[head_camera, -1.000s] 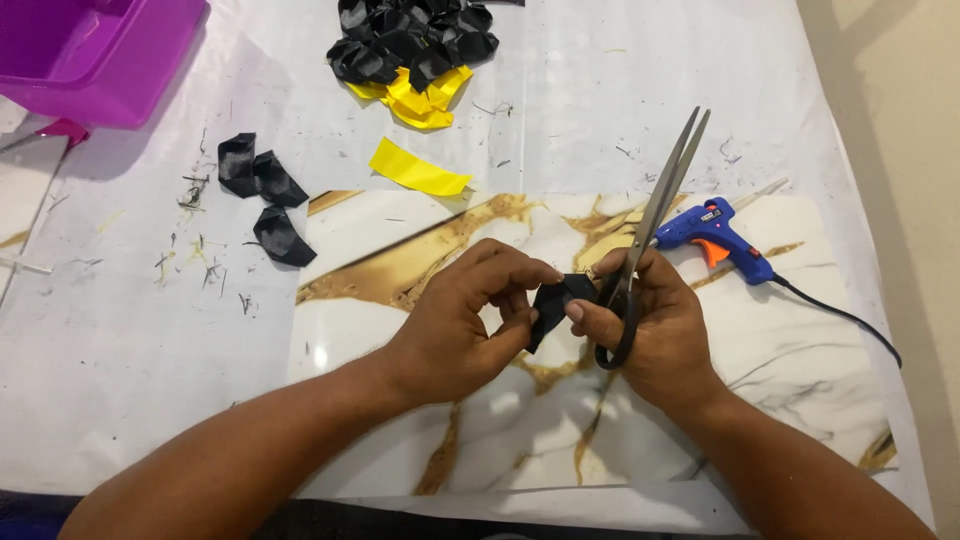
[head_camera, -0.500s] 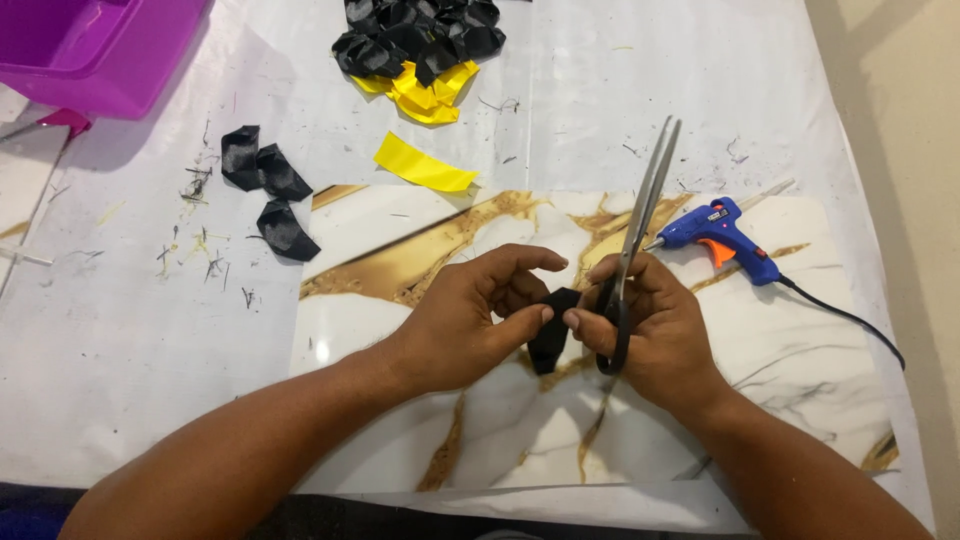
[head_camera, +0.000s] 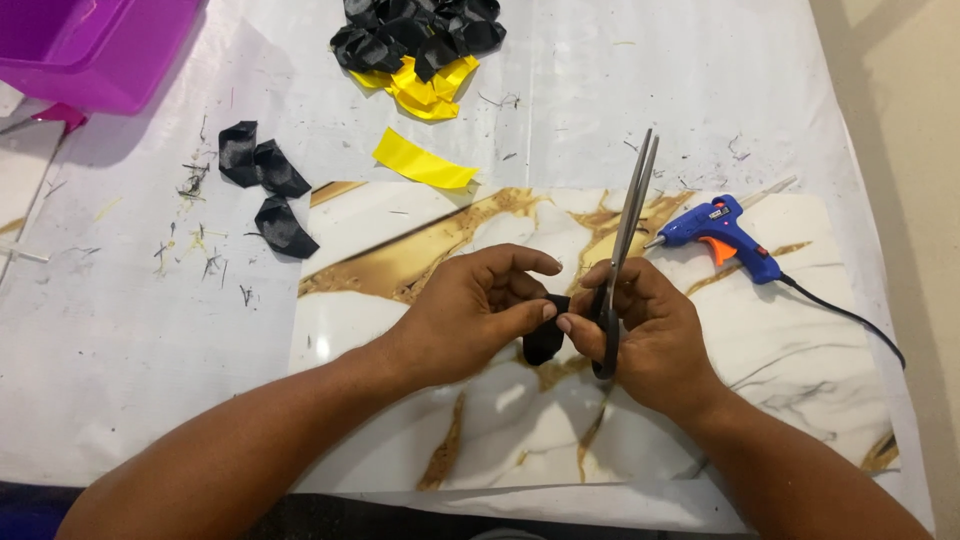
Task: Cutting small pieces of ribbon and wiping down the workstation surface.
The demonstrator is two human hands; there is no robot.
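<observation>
My left hand (head_camera: 470,315) pinches a small folded piece of black ribbon (head_camera: 543,340) between thumb and fingers, over a white-and-gold marble-pattern mat (head_camera: 400,250). My right hand (head_camera: 650,335) also touches that black piece with its fingertips while gripping a pair of long scissors (head_camera: 628,225) by the handles. The blades point up and away from me and are nearly closed. Both hands meet at the middle of the mat.
A blue glue gun (head_camera: 718,232) with a black cord lies right of the scissors. A yellow ribbon strip (head_camera: 424,162) lies above the mat; folded black pieces (head_camera: 262,185) lie left. A black and yellow ribbon pile (head_camera: 418,45) sits at the top, a purple tub (head_camera: 95,45) top left.
The scissors have swung more upright. The black piece now hangs lower between my fingertips, and both hands have drawn closer together.
</observation>
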